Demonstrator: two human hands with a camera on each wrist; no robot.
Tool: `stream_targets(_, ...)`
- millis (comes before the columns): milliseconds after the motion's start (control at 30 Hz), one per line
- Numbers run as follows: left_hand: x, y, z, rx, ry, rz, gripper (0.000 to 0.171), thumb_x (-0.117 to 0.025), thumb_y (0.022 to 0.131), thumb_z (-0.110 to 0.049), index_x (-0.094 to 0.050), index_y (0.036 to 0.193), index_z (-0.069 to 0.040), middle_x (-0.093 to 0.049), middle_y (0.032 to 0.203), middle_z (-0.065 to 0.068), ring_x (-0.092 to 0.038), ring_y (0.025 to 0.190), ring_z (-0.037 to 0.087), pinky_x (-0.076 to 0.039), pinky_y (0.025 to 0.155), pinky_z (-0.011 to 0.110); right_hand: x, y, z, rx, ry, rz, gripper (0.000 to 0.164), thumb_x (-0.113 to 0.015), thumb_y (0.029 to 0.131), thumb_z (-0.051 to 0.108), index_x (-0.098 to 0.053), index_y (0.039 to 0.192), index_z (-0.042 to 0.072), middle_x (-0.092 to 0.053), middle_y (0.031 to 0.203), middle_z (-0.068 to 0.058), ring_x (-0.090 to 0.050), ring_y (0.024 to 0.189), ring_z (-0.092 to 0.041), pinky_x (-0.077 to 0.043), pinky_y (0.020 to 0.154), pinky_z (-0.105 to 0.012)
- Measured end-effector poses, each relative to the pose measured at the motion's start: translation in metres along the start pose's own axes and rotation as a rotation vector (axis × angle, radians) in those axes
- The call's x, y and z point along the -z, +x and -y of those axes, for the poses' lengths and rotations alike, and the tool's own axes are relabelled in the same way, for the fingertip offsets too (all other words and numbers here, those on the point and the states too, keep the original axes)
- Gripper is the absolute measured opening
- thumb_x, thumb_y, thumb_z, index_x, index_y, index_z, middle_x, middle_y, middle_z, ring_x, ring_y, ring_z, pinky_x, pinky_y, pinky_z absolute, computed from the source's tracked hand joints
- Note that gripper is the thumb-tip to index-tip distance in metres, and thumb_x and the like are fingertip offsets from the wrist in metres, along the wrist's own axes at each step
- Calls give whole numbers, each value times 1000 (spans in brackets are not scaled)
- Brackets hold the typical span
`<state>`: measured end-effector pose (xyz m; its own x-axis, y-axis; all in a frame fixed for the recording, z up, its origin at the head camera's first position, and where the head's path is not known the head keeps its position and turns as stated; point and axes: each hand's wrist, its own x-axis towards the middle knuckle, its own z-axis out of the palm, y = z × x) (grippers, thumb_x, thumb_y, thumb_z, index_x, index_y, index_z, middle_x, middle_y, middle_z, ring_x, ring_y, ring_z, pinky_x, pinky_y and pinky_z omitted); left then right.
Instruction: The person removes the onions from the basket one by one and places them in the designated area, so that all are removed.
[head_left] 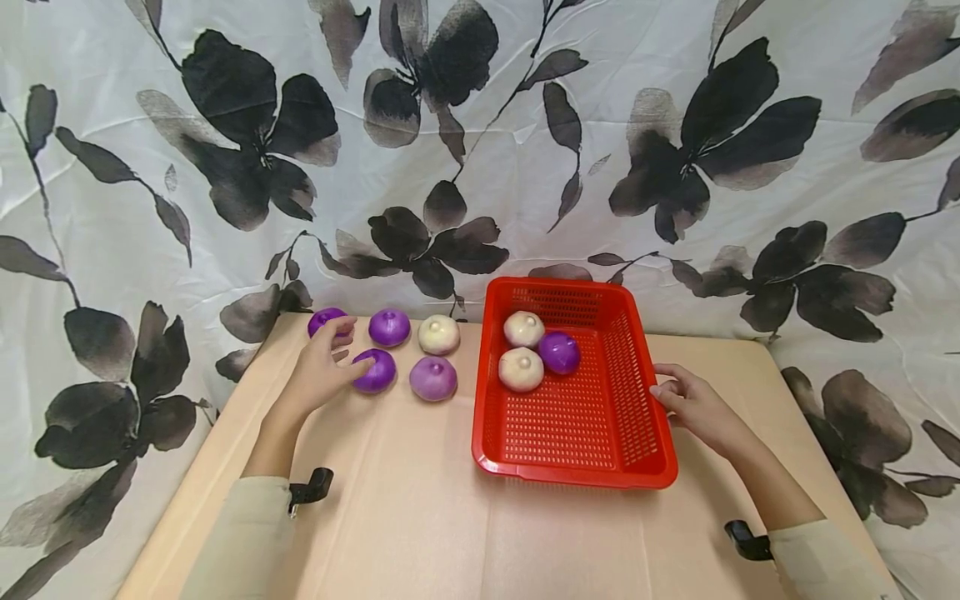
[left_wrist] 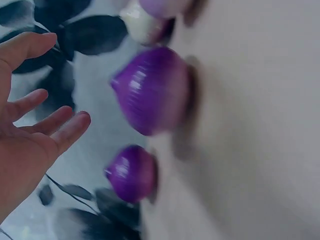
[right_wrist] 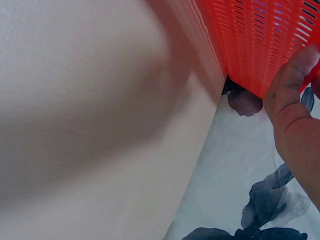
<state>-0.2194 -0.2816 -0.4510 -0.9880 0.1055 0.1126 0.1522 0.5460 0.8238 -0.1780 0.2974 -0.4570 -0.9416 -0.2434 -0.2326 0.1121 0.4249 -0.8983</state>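
My left hand reaches over the purple onions at the left, its fingers spread around nothing. Nearest to it are a purple onion in the front row and another purple onion behind, partly hidden by the fingers. In the left wrist view a gap shows between the fingers and the larger purple onion. My right hand grips the right rim of a red perforated plastic basket, with the thumb along its outer wall. Inside the basket lie two white onions and one purple onion.
Beside the basket's left wall sit a white onion, a light purple onion and a purple onion. The pale table ends at a floral cloth hanging behind it.
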Motion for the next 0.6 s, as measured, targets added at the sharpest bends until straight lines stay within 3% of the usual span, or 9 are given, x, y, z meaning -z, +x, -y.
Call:
stream_targets(267, -4, 15, -54, -121, -65, -60, 73, -81, 87, -9, -43, 149, -4, -49, 151, 18, -54, 133, 39, -48, 111, 53, -1, 0, 2, -5, 7, 1, 58, -55, 108, 19, -31, 154, -5, -64, 107, -23, -70, 87, -17, -63, 76, -31)
stream_targets(467, -17, 30, -98, -238, -117, -38, 72, -82, 85, -5, -45, 148, -4, -52, 149, 15, -56, 132, 35, -49, 110, 52, -1, -1, 2, 6, 3, -3, 57, -55, 107, 18, -31, 153, -7, -64, 104, -20, -70, 86, -15, -63, 75, -31)
stream_targets(600, -30, 40, -124, -283, -129, -6, 70, -83, 86, -8, -48, 147, -7, -53, 148, 11, -57, 131, 32, -51, 109, 47, -2, -1, 1, 11, 9, -3, 57, -56, 107, 17, -32, 153, -7, -64, 104, -21, -70, 86, -16, -63, 75, -32)
